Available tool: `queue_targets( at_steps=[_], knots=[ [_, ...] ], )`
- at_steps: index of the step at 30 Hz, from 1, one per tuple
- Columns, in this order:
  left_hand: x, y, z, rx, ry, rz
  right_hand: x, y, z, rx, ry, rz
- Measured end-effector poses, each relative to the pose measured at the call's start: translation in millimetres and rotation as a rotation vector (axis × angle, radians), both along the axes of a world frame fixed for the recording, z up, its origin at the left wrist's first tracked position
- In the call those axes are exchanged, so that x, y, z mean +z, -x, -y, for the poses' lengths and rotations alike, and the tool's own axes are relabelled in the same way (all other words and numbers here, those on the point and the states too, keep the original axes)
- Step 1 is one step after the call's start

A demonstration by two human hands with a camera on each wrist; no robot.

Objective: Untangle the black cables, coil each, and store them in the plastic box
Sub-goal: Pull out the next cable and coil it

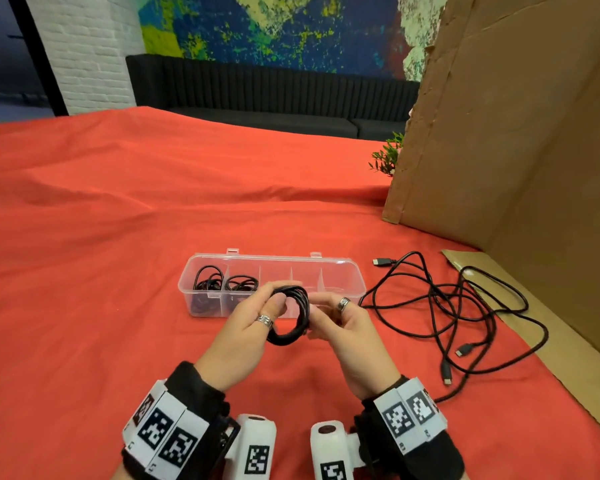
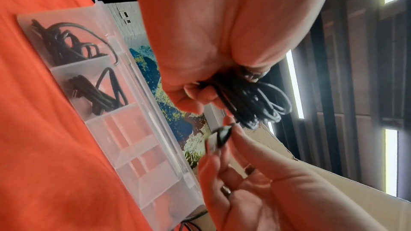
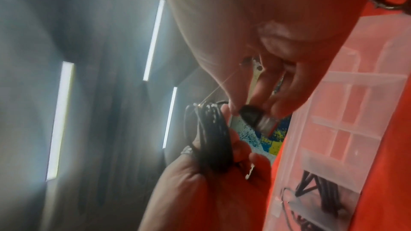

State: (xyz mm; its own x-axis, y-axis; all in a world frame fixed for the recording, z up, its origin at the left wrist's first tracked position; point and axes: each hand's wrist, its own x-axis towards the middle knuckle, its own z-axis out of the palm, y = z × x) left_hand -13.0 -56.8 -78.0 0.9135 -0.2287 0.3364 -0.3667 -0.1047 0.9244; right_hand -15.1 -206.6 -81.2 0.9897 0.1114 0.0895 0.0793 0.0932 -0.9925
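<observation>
At nine o'clock of the hands, the plastic box lay open on the red-covered tabletop, its two leftmost compartments each holding a stored cable, the compartments to the right of those bare. In front of it, lifted off the cloth, the left hand had fingers and thumb curled round the coiled cable, clamping the loops into a tight ring. Right beside it, the right hand pinched that cable's plug end between thumb and fingertips, the other fingers loosely spread. To finish this coil well, I'd say: tuck the plug through or around the ring so it locks, keep the left squeeze firm so no loop springs free, then lower it flat into the third compartment. Off at three o'clock, the loose cables sprawled in a tangle on the cloth, well apart from the box, beside the cardboard sheet.
</observation>
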Motion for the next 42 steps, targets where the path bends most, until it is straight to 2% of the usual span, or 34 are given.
queue_targets(
  at_steps=[9,13,17,25,33,38,42],
  knots=[
    [-6.1,-2.0,2.4,-0.047,0.027,-0.078,6.9,2.6,-4.7,0.093,-0.388,-0.215],
    [-8.5,-1.9,3.7,-0.039,-0.002,-0.086,6.2,2.2,-3.2,0.131,-0.439,-0.290],
    [-10.3,-4.0,2.1,-0.007,-0.048,-0.095,6.4,2.1,-3.9,0.145,-0.360,-0.248],
    [-15.2,-7.4,-1.1,0.060,-0.128,-0.088,5.5,4.7,-5.8,0.212,-0.034,-0.143],
    [-13.8,-5.5,-0.2,0.078,-0.206,-0.079,4.0,6.1,-8.6,0.221,-0.047,-0.133],
    [-10.0,-2.8,-1.0,-0.001,-0.176,-0.131,7.8,2.3,1.9,0.185,-0.072,-0.102],
    [-8.5,-2.8,-2.9,-0.003,-0.162,-0.177,9.2,2.9,3.4,0.181,-0.003,-0.066]
  ],
)
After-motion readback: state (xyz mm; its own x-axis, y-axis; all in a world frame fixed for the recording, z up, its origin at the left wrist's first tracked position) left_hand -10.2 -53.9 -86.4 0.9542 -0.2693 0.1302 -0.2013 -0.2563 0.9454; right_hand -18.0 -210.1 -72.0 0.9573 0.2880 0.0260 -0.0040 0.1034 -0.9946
